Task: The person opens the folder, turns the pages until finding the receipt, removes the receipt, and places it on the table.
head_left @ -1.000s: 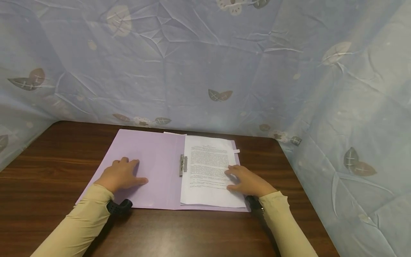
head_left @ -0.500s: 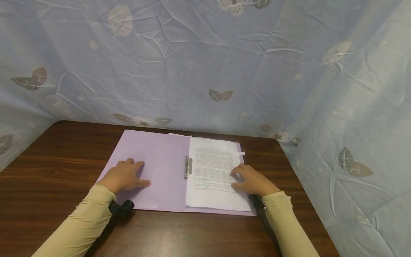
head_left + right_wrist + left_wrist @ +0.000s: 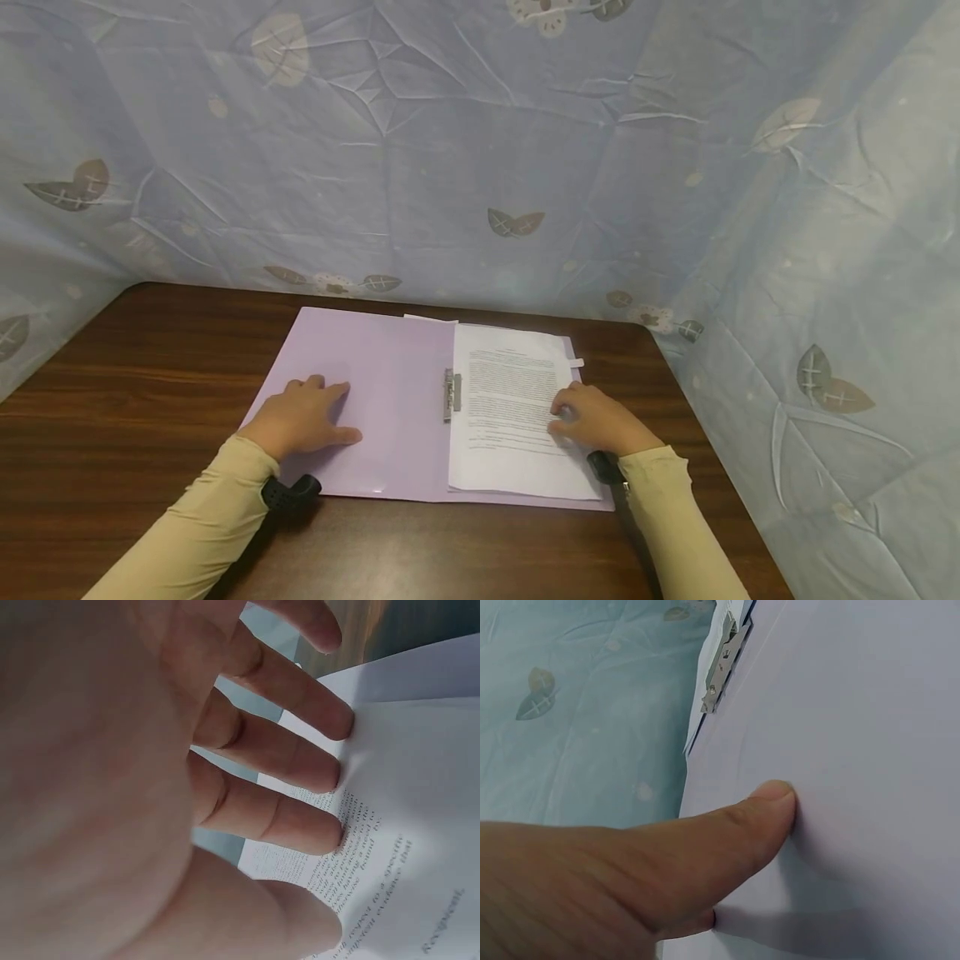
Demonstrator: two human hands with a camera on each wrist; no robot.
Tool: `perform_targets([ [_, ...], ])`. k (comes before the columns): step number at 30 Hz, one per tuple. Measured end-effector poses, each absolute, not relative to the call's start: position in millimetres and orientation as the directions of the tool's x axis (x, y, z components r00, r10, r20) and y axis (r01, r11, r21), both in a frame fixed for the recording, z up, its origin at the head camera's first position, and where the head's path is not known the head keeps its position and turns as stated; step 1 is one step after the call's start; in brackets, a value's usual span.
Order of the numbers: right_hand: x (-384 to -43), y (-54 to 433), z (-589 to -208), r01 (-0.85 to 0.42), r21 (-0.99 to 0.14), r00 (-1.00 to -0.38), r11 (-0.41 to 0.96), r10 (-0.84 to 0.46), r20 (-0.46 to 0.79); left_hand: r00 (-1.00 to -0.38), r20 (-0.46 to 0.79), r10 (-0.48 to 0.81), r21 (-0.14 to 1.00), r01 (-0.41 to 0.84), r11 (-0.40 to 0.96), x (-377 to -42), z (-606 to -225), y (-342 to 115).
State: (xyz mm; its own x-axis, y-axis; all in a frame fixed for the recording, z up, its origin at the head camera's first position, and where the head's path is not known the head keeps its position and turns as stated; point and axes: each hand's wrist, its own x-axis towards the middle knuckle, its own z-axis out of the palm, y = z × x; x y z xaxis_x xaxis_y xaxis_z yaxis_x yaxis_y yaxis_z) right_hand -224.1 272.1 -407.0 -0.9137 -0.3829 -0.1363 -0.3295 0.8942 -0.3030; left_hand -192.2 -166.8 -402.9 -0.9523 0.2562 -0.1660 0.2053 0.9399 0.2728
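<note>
A lilac file folder point(image 3: 390, 383) lies spread flat on the dark wooden table. My left hand point(image 3: 300, 421) rests on its left cover, fingers spread and thumb pointing right; the thumb point(image 3: 739, 836) shows against the cover in the left wrist view. Printed sheets point(image 3: 510, 392) lie on the right half, beside a metal clip point(image 3: 452, 396) near the spine. On the right part of these sheets, my right hand point(image 3: 600, 419) touches the paper with its fingertips point(image 3: 322, 836), the fingers apart and gently bent. Its palm stands off the page in the right wrist view.
A white tab point(image 3: 576, 362) sticks out at the folder's right edge, and a white strip point(image 3: 429, 317) at its top. Black wrist straps point(image 3: 291, 493) sit at both cuffs. Patterned cloth point(image 3: 450, 150) hangs behind the table point(image 3: 127, 400) and along its right side.
The folder with its sheets has slid to the right and slightly toward me across the table. Both hands have shifted right with it, staying on it.
</note>
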Motion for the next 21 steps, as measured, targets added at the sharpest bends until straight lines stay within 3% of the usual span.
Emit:
perform_targets([
  [9,-225,276,-407,-0.325,-0.311,-0.912,0.893,-0.383,-0.147,-0.949,-0.159,0.271,0.255,0.225,0.940,-192,-402,-167],
  [17,-226,277,-410,-0.389,-0.320,-0.886,0.864,-0.446,-0.129,-0.943,-0.013,0.333,0.177,0.325,0.929,-196,-407,-176],
  [21,-227,277,-411,-0.390,-0.326,-0.883,0.861,-0.450,-0.132,-0.944,0.015,0.331,0.204,0.327,0.923,-200,-411,-178],
])
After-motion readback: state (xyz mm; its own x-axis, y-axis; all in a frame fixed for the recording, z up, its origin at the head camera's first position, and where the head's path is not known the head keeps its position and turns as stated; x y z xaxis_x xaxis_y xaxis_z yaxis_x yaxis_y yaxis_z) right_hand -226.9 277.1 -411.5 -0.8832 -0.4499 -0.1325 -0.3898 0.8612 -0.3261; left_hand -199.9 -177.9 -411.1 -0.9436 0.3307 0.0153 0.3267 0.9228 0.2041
